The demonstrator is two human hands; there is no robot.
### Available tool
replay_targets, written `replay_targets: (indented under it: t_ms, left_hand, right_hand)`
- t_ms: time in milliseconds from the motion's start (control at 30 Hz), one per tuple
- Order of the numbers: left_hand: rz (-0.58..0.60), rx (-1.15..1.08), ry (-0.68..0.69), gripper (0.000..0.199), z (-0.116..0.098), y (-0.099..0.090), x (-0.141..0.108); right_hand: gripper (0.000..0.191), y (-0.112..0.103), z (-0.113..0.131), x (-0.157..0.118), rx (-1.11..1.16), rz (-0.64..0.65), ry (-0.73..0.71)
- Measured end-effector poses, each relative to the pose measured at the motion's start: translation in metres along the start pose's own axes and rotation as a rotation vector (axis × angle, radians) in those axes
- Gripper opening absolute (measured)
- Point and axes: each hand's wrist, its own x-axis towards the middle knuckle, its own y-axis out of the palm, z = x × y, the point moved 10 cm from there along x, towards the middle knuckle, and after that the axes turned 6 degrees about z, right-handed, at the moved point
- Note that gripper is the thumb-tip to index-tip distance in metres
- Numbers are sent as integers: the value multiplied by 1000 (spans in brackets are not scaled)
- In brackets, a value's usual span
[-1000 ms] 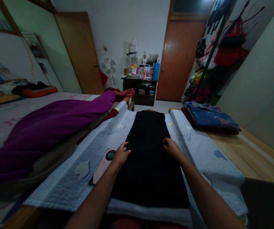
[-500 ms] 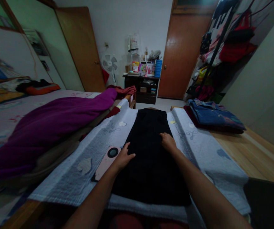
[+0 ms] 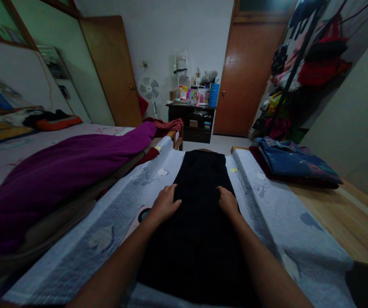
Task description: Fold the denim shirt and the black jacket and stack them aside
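Observation:
A long, flat black garment (image 3: 199, 248) lies lengthwise in front of me on a pale grey-white patterned cloth (image 3: 267, 205). On its left edge rests my left hand (image 3: 167, 200), the thumb spread away from the fingers over the black fabric. My right hand (image 3: 228, 201) is at the opposite edge, its fingers curled together on the fabric. Beside my left forearm a pink phone-like thing with a round dark part (image 3: 140, 216) lies on the patterned cloth, partly covered by the arm.
Left, a purple blanket (image 3: 84, 167) is heaped along a bed. A folded denim garment (image 3: 295, 158) tops a dark red one on the wooden surface (image 3: 344, 214) at right. Beyond stand a dark cabinet (image 3: 188, 124), a fan (image 3: 149, 87) and a wooden door (image 3: 248, 77). Bags hang right.
Both hands have shifted slightly down in view, staying at the garment's two edges. My left forearm now covers more of the pink thing. The whole view has tilted a little.

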Motion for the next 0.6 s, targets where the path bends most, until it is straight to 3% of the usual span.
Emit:
replay_targets:
  t_ms: [100,200,300,433,600]
  left_hand:
    - [-6,115,41,53,-26,-2,52]
    - [85,305,-4,52,-41,14,109]
    - [118,340,-62,48,-50,29,159]
    - [133,371,-179,51,-49,48,208]
    - [161,368,-288,54,-31,66,247]
  right_hand:
    - [36,4,-1,1,-37,8,2]
    - [36,6,1,0,-48,-16,-25]
    - [37,8,0,0,-38,-20,-36]
    - [39,8,0,0,-31,-18,-41]
    - [37,11,-1,2,-58,-2,-40]
